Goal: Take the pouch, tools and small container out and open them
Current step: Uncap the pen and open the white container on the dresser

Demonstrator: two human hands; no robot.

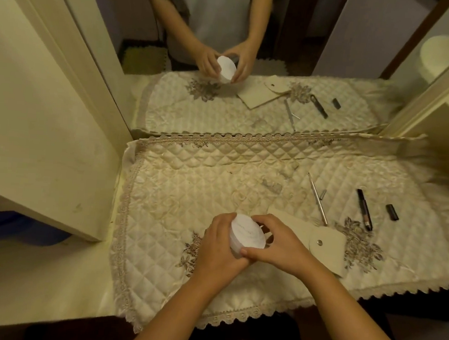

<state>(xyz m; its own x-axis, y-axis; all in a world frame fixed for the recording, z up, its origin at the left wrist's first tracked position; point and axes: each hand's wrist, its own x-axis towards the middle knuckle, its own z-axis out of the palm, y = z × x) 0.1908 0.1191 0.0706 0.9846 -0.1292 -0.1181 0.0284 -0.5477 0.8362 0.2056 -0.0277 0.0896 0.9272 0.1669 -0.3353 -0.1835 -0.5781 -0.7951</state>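
Observation:
A small round white container [246, 233] is held tilted above the quilted cloth, gripped by both hands. My left hand [216, 245] wraps its left side and bottom. My right hand [276, 242] clasps its right side, fingers over the rim. To the right lies a cream pouch [316, 242] with its snap flap open. Beyond it rest a thin silver tool [318, 200] with its small cap [323, 194] beside it, a black pen-like tool [364, 212] and its black cap [392, 212].
A quilted cream cloth [189, 194] with lace trim covers the dresser top. A mirror [225, 63] stands behind and reflects the hands and items. A cream cabinet side [42, 130] rises at the left.

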